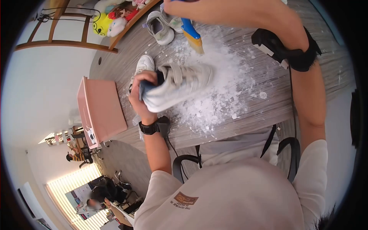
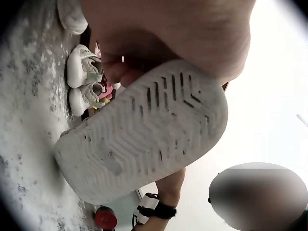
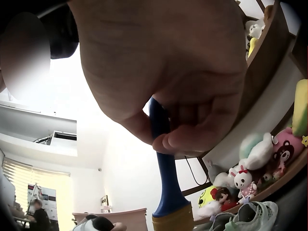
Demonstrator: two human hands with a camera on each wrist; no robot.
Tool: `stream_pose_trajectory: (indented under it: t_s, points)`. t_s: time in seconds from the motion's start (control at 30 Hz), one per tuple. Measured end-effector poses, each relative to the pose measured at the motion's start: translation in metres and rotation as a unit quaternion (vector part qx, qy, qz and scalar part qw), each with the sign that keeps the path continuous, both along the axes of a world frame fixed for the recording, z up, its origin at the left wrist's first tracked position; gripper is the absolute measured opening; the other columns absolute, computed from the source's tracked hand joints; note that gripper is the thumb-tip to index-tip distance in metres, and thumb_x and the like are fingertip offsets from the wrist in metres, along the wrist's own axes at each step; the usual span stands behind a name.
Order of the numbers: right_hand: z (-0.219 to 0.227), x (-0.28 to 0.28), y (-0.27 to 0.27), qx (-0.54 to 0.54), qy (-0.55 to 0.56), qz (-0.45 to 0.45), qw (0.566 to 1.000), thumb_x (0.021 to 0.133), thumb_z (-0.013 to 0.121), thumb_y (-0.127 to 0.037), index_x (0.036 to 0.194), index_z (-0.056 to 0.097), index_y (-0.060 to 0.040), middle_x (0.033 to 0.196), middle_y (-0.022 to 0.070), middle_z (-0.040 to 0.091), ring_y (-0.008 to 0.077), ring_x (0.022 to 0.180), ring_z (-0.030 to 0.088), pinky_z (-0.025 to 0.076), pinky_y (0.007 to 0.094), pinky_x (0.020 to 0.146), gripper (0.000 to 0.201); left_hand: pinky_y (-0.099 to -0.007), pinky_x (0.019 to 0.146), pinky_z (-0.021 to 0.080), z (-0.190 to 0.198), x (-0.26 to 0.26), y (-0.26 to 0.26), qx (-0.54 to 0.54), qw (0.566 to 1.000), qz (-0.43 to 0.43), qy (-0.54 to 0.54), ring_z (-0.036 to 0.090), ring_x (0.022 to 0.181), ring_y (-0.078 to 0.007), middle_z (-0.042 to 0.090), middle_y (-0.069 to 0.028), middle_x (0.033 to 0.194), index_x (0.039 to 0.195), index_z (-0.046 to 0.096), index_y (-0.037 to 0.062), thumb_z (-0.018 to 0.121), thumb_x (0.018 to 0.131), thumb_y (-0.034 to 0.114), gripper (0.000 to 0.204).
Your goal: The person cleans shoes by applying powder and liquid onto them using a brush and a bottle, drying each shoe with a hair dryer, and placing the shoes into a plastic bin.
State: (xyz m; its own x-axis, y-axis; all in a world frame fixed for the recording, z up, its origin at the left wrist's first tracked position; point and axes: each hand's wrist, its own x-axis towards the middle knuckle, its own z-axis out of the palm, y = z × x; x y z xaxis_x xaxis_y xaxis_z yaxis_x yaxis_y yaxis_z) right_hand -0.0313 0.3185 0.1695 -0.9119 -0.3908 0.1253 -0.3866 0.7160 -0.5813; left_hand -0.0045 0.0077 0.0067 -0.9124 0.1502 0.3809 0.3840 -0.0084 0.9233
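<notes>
left hand (image 1: 142,94) grips the shoe (image 1: 180,86) by its heel, toe pointing right; right hand (image 1: 214,11), just beyond it, grips the brush (image 1: 193,35).

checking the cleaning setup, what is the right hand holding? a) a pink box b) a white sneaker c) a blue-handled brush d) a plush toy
c: the right hand grips a blue-handled brush above the white powder, while the left hand holds the sneaker.
</notes>
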Motion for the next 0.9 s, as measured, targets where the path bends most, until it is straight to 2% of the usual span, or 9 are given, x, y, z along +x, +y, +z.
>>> stream_pose_trajectory:
  t_s: [0.1, 0.13, 0.2, 0.27, 0.43, 0.53, 0.6, 0.73, 0.9]
  points:
    - [-0.017, 0.008, 0.019, -0.002, 0.044, 0.067, 0.997, 0.09, 0.054, -0.021, 0.078, 0.058, 0.0079, 0.075, 0.0272, 0.063, 0.0417, 0.068, 0.062, 0.048, 0.0467, 0.065, 0.032, -0.0362, 0.081, 0.04, -0.008, 0.001, -0.008, -0.035, 0.996, -0.071, 0.051, 0.049, 0.083, -0.0239, 0.055, -0.0166, 0.088, 0.087, 0.052, -0.0009, 0.037, 0.094, 0.046, 0.05]
    - [-0.032, 0.015, 0.021, 0.01, 0.106, 0.068, 0.992, 0.091, 0.054, -0.022, 0.08, 0.06, 0.0078, 0.077, 0.0275, 0.064, 0.0424, 0.071, 0.064, 0.049, 0.0472, 0.066, 0.032, -0.0361, 0.081, 0.041, -0.007, 0.002, -0.004, -0.069, 0.992, -0.079, 0.066, 0.05, 0.083, -0.024, 0.056, -0.0166, 0.088, 0.086, 0.053, -0.0008, 0.038, 0.096, 0.047, 0.051]
    - [-0.035, 0.012, 0.02, 0.034, 0.103, 0.075, 0.991, 0.091, 0.054, -0.024, 0.084, 0.062, 0.0077, 0.081, 0.028, 0.066, 0.0435, 0.075, 0.066, 0.051, 0.0479, 0.068, 0.033, -0.0358, 0.082, 0.041, -0.004, 0.005, 0.002, -0.142, 0.981, -0.09, 0.098, 0.051, 0.084, -0.0242, 0.057, -0.0167, 0.089, 0.086, 0.054, -0.0007, 0.039, 0.098, 0.05, 0.054]
    - [-0.019, 0.002, 0.014, 0.051, 0.021, 0.078, 0.995, 0.091, 0.055, -0.025, 0.087, 0.063, 0.0075, 0.083, 0.0285, 0.067, 0.0441, 0.079, 0.067, 0.052, 0.0485, 0.07, 0.034, -0.0374, 0.083, 0.045, -0.003, 0.001, 0.001, -0.236, 0.958, -0.107, 0.124, 0.059, 0.089, -0.0278, 0.062, -0.0168, 0.096, 0.085, 0.06, -0.0011, 0.038, 0.103, 0.057, 0.064]
    - [-0.012, 0.006, 0.012, 0.048, 0.01, 0.066, 0.997, 0.092, 0.056, -0.026, 0.088, 0.063, 0.0072, 0.086, 0.0291, 0.068, 0.0449, 0.08, 0.066, 0.053, 0.0495, 0.071, 0.035, -0.0395, 0.082, 0.05, -0.001, 0.003, 0.016, -0.353, 0.911, -0.129, 0.168, 0.062, 0.091, -0.0332, 0.063, -0.0163, 0.1, 0.089, 0.063, 0.0007, 0.067, 0.093, 0.044, 0.044]
    - [-0.022, 0.011, 0.01, 0.037, 0.067, 0.036, 0.996, 0.091, 0.056, -0.026, 0.085, 0.062, 0.0077, 0.085, 0.0294, 0.067, 0.0449, 0.08, 0.067, 0.052, 0.05, 0.071, 0.035, -0.0395, 0.081, 0.052, 0.005, 0.003, 0.021, -0.384, 0.896, -0.112, 0.193, 0.063, 0.093, -0.0334, 0.064, -0.0143, 0.101, 0.09, 0.064, 0.0012, 0.085, 0.079, 0.034, 0.04]
    - [-0.027, 0.008, 0.01, 0.034, 0.103, 0.028, 0.994, 0.09, 0.056, -0.025, 0.083, 0.062, 0.008, 0.083, 0.0299, 0.067, 0.045, 0.08, 0.067, 0.052, 0.05, 0.071, 0.034, -0.0374, 0.084, 0.051, 0.003, 0.005, 0.019, -0.392, 0.899, -0.104, 0.166, 0.063, 0.096, -0.0313, 0.064, -0.0134, 0.106, 0.092, 0.065, 0.0005, 0.088, 0.076, 0.034, 0.044]
    - [-0.012, -0.004, 0.009, 0.04, 0.047, 0.043, 0.997, 0.087, 0.056, -0.021, 0.08, 0.062, 0.0088, 0.079, 0.0311, 0.065, 0.046, 0.076, 0.066, 0.053, 0.0493, 0.07, 0.031, -0.0372, 0.087, 0.05, 0.0, 0.004, 0.02, -0.417, 0.891, -0.106, 0.144, 0.062, 0.098, -0.0314, 0.063, -0.0129, 0.109, 0.095, 0.067, 0.0001, 0.092, 0.07, 0.029, 0.045]
    - [-0.04, 0.01, 0.003, 0.006, 0.202, 0.013, 0.979, 0.086, 0.056, -0.019, 0.079, 0.062, 0.0095, 0.074, 0.0309, 0.064, 0.047, 0.073, 0.065, 0.053, 0.0485, 0.069, 0.03, -0.0381, 0.088, 0.051, 0.004, 0.006, 0.025, -0.42, 0.889, -0.108, 0.147, 0.062, 0.101, -0.0327, 0.063, -0.0135, 0.109, 0.095, 0.068, -0.0006, 0.092, 0.07, 0.029, 0.045]
